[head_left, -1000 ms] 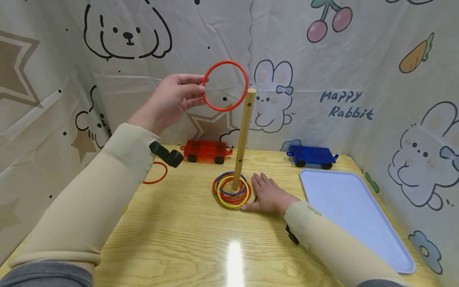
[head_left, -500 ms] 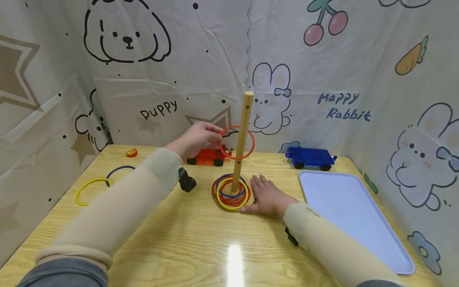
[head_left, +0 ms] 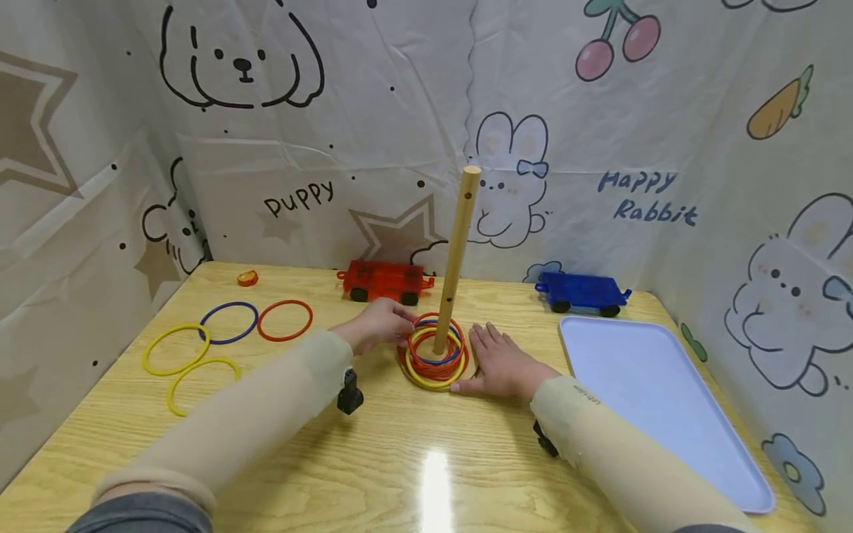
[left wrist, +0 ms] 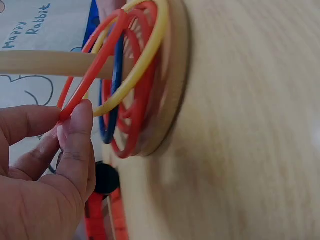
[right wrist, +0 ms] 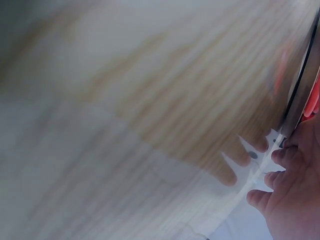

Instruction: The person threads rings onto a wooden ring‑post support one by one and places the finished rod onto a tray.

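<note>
A wooden pole (head_left: 456,252) rises from a round wooden base (left wrist: 178,75), with several red, blue and yellow rings piled round its foot. My left hand (head_left: 378,324) pinches a red ring (left wrist: 94,70) between thumb and fingers. That ring encircles the pole just above the pile, tilted, over a yellow ring (left wrist: 145,62) and a blue ring (left wrist: 117,70). My right hand (head_left: 501,364) lies palm down on the table with straight fingers, close against the base's right side. Whether it touches the base, I cannot tell. In the right wrist view, this hand (right wrist: 295,195) appears at the edge.
Loose rings lie at the left: red (head_left: 310,318), blue (head_left: 256,324) and two yellow (head_left: 149,363). A small orange piece (head_left: 247,278) sits behind them. A red toy cart (head_left: 385,278) and a blue one (head_left: 582,290) stand at the back. A lilac tray (head_left: 653,400) lies right.
My left hand has lowered the red ring along the pole, from beside its top to just above the pile. My right hand has stayed beside the base.
</note>
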Motion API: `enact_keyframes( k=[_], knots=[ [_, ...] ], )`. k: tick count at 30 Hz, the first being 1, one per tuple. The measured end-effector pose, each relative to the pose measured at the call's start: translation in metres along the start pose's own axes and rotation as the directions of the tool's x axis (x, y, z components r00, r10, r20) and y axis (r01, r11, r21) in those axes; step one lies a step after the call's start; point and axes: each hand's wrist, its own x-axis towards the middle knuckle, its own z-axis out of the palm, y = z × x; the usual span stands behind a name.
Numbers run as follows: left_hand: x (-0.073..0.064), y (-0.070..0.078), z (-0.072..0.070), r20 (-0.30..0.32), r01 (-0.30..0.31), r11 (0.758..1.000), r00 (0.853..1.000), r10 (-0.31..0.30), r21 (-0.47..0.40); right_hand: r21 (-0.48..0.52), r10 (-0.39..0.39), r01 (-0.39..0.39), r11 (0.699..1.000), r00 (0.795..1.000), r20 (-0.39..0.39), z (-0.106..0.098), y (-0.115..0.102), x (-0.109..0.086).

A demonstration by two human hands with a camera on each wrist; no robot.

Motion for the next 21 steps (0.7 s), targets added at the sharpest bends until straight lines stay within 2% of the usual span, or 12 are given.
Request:
enact_keyframes(
  k=[7,11,14,17,21],
  knots=[
    [0.002,-0.010,-0.001,0.000,-0.021,1.000,1.000,0.021,-0.015,0.007,-0.009,0.009,1.000,1.000,-0.008,0.001,0.001,0.002],
    [0.002,-0.016,-0.015,-0.023,-0.046,0.997,0.999,0.045,-0.059,0.004,-0.002,0.002,1.000,1.000,-0.001,0.001,0.000,0.001],
    [-0.001,-0.023,-0.037,-0.049,-0.065,0.995,0.997,0.061,-0.075,0.006,-0.001,0.001,1.000,1.000,0.003,0.000,0.001,0.001],
    [-0.010,-0.030,-0.065,-0.083,-0.067,0.995,0.995,0.061,-0.070,0.012,0.000,0.000,1.000,1.000,0.006,0.000,0.001,0.000],
    [-0.031,-0.044,-0.113,-0.129,-0.083,0.996,0.989,0.077,-0.041,0.013,0.001,-0.001,1.000,1.000,0.009,0.000,0.001,0.001]
  ],
)
